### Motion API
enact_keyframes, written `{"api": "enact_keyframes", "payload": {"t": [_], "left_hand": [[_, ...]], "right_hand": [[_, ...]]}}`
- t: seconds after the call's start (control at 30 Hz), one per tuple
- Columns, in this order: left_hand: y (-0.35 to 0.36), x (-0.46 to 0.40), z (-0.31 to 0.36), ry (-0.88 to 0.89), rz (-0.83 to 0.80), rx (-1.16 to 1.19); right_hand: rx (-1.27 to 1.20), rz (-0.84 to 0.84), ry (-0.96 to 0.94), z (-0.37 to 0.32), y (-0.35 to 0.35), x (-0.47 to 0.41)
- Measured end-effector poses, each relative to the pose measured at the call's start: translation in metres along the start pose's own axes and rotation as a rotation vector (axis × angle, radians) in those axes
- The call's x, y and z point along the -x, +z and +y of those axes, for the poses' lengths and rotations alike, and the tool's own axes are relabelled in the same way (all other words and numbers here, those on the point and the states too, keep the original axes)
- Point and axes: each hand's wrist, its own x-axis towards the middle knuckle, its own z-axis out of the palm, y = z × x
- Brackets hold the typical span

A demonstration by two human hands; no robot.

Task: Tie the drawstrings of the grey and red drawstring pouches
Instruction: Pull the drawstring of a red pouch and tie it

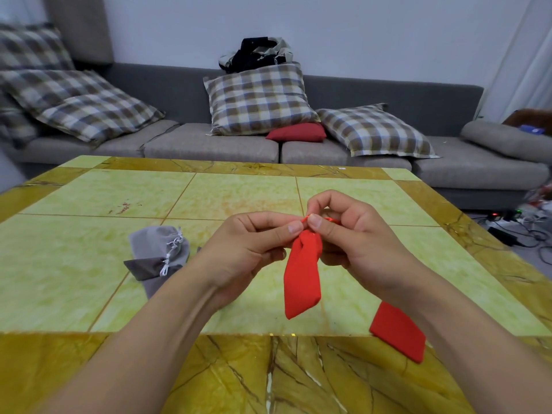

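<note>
1. The left hand (pixel 254 249) pinches the thin red drawstring (pixel 305 220) between thumb and forefinger, at the gathered neck of a red cloth drawstring pouch (pixel 302 279).
2. The right hand (pixel 346 231) pinches the same cord from the other side, thumb tip almost touching the left thumb tip; both grips are pressed together on the string.
3. The held pouch hangs from the fingers above the desk (pixel 89 264), a green-tiled top with a yellow marbled border; whether its lower corner touches the surface cannot be told.
4. A second red cloth pouch (pixel 398 333) lies flat under the right forearm, across the line between green tile and near border.
5. Left of the hands, a pale grey cloth pouch (pixel 158 243) with a white cord (pixel 174 243) lies on darker grey pouches (pixel 149 271), well in from the desk's edges.
6. Open tiled surface stretches beyond the hands to the far edge, where a grey sofa (pixel 388 100) with checked cushions stands.
</note>
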Motion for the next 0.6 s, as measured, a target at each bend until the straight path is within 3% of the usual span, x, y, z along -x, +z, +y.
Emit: {"api": "enact_keyframes", "payload": {"t": [0.1,0.33,0.43,0.6], "left_hand": [[0.005,0.001,-0.001,0.0,0.065,0.026],[-0.001,-0.001,0.003,0.104,0.183,-0.191],[0.001,-0.001,0.002,0.123,0.165,-0.317],[0.006,0.002,-0.002,0.145,0.051,-0.471]], "right_hand": [[0.101,0.022,0.018,0.0,-0.003,0.001],[0.911,0.088,-0.077,-0.017,-0.02,0.006],[0.935,0.084,-0.145,-0.023,-0.015,0.008],[0.984,-0.071,-0.24,-0.017,-0.002,0.008]]}}
